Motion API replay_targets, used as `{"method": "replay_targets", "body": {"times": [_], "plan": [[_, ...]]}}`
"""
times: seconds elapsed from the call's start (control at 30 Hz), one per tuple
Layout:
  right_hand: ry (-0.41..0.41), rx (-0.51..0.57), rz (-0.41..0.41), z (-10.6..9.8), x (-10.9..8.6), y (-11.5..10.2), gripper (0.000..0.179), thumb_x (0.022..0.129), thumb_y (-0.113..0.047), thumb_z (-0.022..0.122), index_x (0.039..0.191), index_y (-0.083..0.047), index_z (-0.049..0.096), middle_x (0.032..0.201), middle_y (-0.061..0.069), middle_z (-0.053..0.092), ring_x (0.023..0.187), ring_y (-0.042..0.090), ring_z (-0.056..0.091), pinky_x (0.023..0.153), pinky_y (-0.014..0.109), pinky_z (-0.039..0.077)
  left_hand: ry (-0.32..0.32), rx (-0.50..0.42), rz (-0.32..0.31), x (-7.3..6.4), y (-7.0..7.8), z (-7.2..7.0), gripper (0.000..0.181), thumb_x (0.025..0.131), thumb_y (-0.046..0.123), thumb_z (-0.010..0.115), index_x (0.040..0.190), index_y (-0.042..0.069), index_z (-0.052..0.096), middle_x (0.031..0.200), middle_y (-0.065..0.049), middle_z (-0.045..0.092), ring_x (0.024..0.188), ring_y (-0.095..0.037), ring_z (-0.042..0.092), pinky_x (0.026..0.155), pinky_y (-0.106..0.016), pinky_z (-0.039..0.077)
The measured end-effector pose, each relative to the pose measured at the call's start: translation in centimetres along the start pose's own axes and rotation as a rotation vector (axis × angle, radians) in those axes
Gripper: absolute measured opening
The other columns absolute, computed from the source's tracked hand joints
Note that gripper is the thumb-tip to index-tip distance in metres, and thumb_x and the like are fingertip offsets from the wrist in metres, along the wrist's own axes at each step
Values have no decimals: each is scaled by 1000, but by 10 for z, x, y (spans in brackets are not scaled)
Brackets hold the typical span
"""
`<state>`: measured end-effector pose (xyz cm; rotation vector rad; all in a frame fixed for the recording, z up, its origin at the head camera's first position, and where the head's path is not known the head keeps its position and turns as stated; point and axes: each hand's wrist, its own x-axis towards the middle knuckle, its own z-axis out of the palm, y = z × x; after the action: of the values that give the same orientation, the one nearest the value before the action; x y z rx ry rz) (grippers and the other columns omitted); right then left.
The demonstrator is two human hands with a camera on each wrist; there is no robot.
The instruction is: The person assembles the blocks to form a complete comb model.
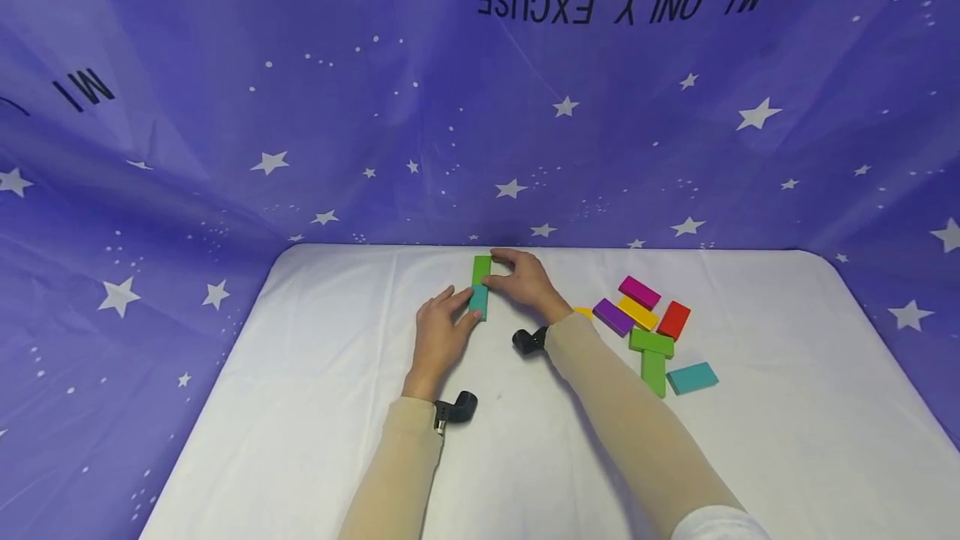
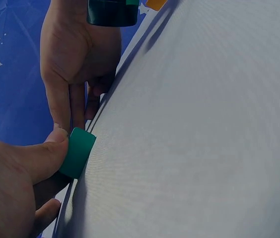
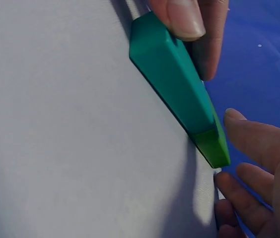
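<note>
Near the far edge of the table, a teal block and a green block lie end to end in a line. My left hand pinches the teal block between thumb and fingers; its thumb rests against the block's near end in the left wrist view. Beside the green block is my right hand, thumb and forefinger spread. In the right wrist view a small gap shows between the right thumb and the green block.
To the right lie magenta, purple, yellow, red, green and teal blocks. Another yellow block is partly hidden by the right arm. A purple starry cloth hangs behind the white table.
</note>
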<state>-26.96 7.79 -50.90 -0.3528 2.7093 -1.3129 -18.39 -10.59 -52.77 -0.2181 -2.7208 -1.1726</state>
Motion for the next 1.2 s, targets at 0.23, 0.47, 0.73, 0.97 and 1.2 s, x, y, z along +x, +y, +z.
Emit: {"method": "replay_targets", "body": {"times": [0.23,0.47,0.73,0.97,1.2], "plan": [[14,46,37,-19,-13,-2,61,89,-29,77,142,-6,58,142,13,58,131,34,53,111,47,42,-17,-5,-21,0,1,-1,45,95,30,70,136,11,65,138,-13,61,139,-30,47,121,-50,23],[33,86,42,-55,-41,-6,60,90,-33,76,143,-11,57,145,13,55,133,35,49,109,54,42,11,-59,-44,1,1,-11,41,97,29,68,135,12,66,141,-19,58,135,-35,50,116,-50,35],[28,33,55,-86,-77,1,61,90,-32,75,143,-10,57,145,15,55,132,39,48,109,58,40,-28,-66,-13,13,1,-20,42,97,26,69,136,11,64,142,-22,56,135,-37,50,116,-50,35],[68,-95,22,-95,-102,16,58,89,-33,76,140,-9,60,143,16,56,132,40,44,108,58,39,-92,-57,53,25,-4,-23,44,98,26,68,139,11,62,142,-9,59,138,-28,48,118,-44,33],[82,-201,19,-105,-124,36,58,87,-26,78,138,-5,60,139,21,57,131,44,43,108,60,38,-154,7,112,35,-10,-22,46,98,27,68,141,12,60,147,-5,55,139,-25,47,119,-40,32]]}}
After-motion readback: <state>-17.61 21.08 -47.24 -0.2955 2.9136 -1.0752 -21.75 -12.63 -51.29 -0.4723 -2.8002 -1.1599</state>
